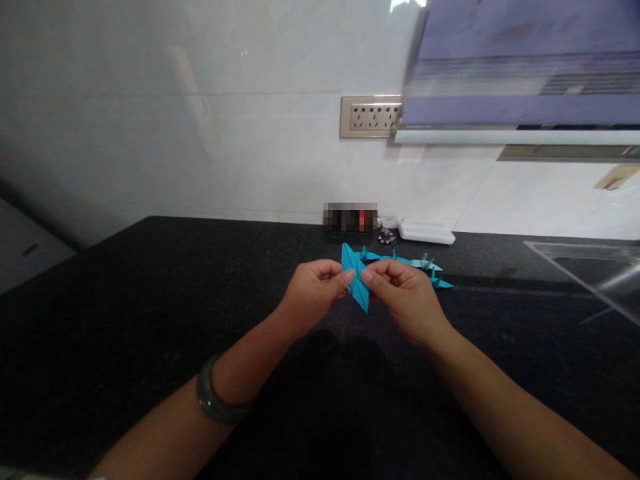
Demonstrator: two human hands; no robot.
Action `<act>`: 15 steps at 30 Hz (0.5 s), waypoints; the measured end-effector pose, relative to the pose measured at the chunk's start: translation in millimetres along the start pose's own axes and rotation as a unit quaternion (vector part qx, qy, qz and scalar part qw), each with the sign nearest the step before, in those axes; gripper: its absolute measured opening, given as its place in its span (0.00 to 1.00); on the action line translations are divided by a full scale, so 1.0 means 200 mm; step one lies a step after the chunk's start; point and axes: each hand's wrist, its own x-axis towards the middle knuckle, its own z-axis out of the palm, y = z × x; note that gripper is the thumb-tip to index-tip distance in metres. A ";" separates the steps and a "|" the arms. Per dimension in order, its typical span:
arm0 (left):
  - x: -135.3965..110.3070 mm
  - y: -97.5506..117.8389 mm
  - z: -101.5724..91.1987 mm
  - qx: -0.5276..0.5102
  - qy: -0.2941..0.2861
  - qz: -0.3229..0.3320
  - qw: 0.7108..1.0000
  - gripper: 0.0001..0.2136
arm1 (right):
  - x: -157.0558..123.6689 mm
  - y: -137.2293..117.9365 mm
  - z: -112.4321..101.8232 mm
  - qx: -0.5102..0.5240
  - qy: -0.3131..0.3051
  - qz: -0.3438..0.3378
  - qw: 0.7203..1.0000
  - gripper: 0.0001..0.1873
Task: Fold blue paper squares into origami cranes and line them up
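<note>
A blue piece of folded origami paper [355,283], long and pointed at both ends, is held up over the dark counter. My left hand [316,292] pinches its left side, thumb in front. On its right side my right hand [401,291] grips it between thumb and fingers. The fingertips behind the paper are partly hidden. Just beyond my right hand lie several folded blue paper cranes [425,263], partly covered by that hand.
The black countertop [150,320] runs back to a pale tiled wall. Against it sit a blurred-out dark box [350,217], a small beaded item [387,236] and a white oblong object [427,233]. A socket panel [370,117] is above; a sink edge [575,273] lies right.
</note>
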 end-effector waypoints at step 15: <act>-0.03 0.03 0.01 0.247 0.035 0.081 0.965 0.11 | -0.01 0.00 0.01 -0.190 -0.042 -0.081 0.977 0.16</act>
